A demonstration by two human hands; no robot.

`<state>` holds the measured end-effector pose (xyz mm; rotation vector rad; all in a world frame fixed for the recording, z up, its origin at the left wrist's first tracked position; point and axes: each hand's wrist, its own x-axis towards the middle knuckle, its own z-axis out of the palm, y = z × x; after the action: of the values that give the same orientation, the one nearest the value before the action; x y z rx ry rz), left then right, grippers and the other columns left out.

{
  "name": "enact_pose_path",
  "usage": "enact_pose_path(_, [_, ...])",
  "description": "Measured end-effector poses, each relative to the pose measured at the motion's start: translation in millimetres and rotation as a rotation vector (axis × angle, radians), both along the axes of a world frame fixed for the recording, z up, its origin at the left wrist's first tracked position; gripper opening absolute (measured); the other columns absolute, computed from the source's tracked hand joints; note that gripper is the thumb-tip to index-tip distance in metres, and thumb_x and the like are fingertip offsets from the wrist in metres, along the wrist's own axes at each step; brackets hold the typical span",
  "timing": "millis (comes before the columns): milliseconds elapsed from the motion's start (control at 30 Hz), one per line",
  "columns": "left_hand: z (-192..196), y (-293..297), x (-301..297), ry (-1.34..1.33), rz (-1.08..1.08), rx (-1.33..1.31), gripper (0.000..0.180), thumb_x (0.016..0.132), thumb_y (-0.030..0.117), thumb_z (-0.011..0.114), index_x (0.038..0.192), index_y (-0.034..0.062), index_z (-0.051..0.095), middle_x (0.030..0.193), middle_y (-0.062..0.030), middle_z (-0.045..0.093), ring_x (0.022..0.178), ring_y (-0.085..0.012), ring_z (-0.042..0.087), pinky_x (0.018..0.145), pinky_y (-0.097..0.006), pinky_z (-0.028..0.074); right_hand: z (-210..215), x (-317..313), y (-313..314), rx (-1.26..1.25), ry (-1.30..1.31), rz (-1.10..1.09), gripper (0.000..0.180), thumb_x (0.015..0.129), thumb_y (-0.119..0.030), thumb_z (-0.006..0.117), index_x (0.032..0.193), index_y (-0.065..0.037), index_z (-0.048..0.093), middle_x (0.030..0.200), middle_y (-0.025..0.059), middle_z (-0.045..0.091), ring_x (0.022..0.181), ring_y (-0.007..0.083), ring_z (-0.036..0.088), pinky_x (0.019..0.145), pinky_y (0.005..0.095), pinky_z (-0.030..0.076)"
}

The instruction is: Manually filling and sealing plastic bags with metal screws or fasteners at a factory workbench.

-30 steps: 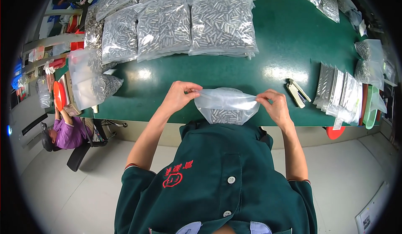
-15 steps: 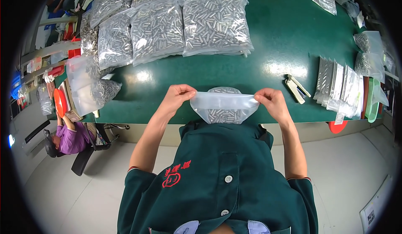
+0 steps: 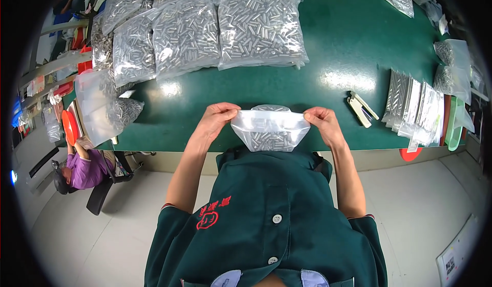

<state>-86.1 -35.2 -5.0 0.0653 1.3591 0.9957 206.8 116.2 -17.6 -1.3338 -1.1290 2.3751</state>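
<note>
A clear plastic bag [image 3: 270, 139] of small metal pins stands at the table's near edge, close against my shirt. Its upper part is stretched flat between my two hands. My left hand [image 3: 219, 117] pinches the top left corner between thumb and fingers. At the opposite corner, my right hand [image 3: 324, 124] has the same kind of pinch. The pins lie in the lower part of the bag, and some show behind the stretched film.
Several full bags of metal pins [image 3: 259, 28] are stacked at the back left. A half-filled bag [image 3: 110, 107] leans nearer on the left. Rightward lie a cream stapler [image 3: 362, 108], a row of packed strips [image 3: 415, 102] and a green tray [image 3: 454, 125]. A person in purple [image 3: 88, 170] sits far left.
My right hand has come slightly inward to the left, and the bag's upper edge now looks a little narrower. My left hand keeps its corner almost in place.
</note>
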Motion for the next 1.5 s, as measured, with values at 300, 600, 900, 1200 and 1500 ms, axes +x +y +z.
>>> enact_pose_path(300, [19.0,0.5,-3.2,0.141,-0.031,0.109,0.016,0.081,0.004,0.065,0.096,0.0,0.063,0.086,-0.0044,0.063,0.08,-0.0107,0.057,0.076,-0.025,0.045,37.4,-2.9,11.7,0.163,-0.058,0.039,0.012,0.083,-0.004,0.063,0.092,0.004,0.065,0.079,0.0034,0.064,0.071,0.0066,0.055,0.065,0.0217,0.044])
enact_pose_path(600, [-17.0,-9.8,11.4,-0.161,0.162,0.106,0.008,0.082,0.002,0.063,0.09,0.0041,0.062,0.082,-0.0011,0.06,0.076,-0.0106,0.055,0.074,-0.024,0.044,-9.3,-5.2,-10.3,-0.01,0.057,-0.092,0.011,0.083,-0.008,0.064,0.092,-0.001,0.063,0.075,-0.0021,0.06,0.069,0.0044,0.052,0.067,0.0188,0.041])
enact_pose_path(900, [8.9,-13.5,-9.6,0.068,-0.127,0.235,0.016,0.08,-0.001,0.062,0.096,0.0009,0.066,0.092,-0.0039,0.062,0.088,-0.0139,0.058,0.081,-0.027,0.046,11.2,6.2,3.4,-0.104,0.023,-0.042,0.016,0.084,-0.011,0.064,0.094,0.001,0.065,0.08,0.0024,0.064,0.074,0.0093,0.057,0.072,0.0235,0.046])
enact_pose_path(1200, [17.2,-17.3,8.7,0.527,-0.189,0.419,0.021,0.078,-0.006,0.06,0.099,-0.0038,0.064,0.097,-0.007,0.061,0.091,-0.015,0.059,0.079,-0.026,0.047,27.7,13.6,3.5,0.065,0.084,0.067,0.024,0.081,0.004,0.06,0.104,0.001,0.065,0.089,0.0061,0.066,0.083,0.0113,0.059,0.077,0.0262,0.048])
enact_pose_path(1500, [0.9,-13.1,11.2,1.399,-0.307,0.79,0.025,0.069,-0.007,0.061,0.093,-0.0011,0.065,0.086,-0.0122,0.062,0.083,-0.027,0.061,0.071,-0.033,0.05,27.2,5.4,-9.4,1.063,-0.073,0.14,0.023,0.07,0.008,0.063,0.091,0.0,0.067,0.084,0.0091,0.065,0.08,0.023,0.06,0.07,0.031,0.049])
